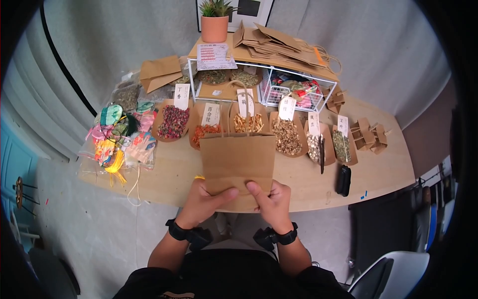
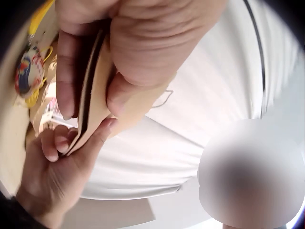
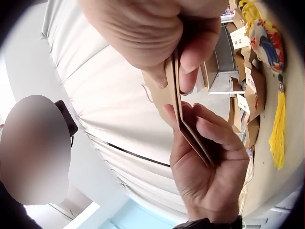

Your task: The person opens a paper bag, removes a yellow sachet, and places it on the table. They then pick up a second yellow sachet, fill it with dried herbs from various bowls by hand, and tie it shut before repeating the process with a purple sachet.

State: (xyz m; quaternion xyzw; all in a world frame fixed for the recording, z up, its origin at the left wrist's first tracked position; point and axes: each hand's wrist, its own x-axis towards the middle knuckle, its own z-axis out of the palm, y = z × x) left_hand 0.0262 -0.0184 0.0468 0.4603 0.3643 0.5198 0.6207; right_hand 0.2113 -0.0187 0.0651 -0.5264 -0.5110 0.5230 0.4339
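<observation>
A brown kraft paper bag (image 1: 238, 157) with twisted paper handles is held upright and folded flat near the table's front edge. My left hand (image 1: 203, 203) pinches its lower left part, thumb on the near face and fingers behind. On the lower right, my right hand (image 1: 275, 203) grips it the same way. The bag's folded bottom edge (image 3: 193, 140) shows in the right wrist view as layers of paper between both hands' thumbs and fingers. Beyond the bag, an embroidered sachet (image 3: 268, 46) with a yellow tassel (image 3: 277, 129) lies on the table, mostly hidden in the head view.
Labelled paper trays of dried flowers and herbs (image 1: 287, 137) line the table (image 1: 308, 184). Colourful sachets (image 1: 119, 134) are piled at left. A shelf (image 1: 294, 66) at the back bears flat bags (image 1: 279, 45) and a potted plant (image 1: 215, 27). A black case (image 1: 343, 180) lies right.
</observation>
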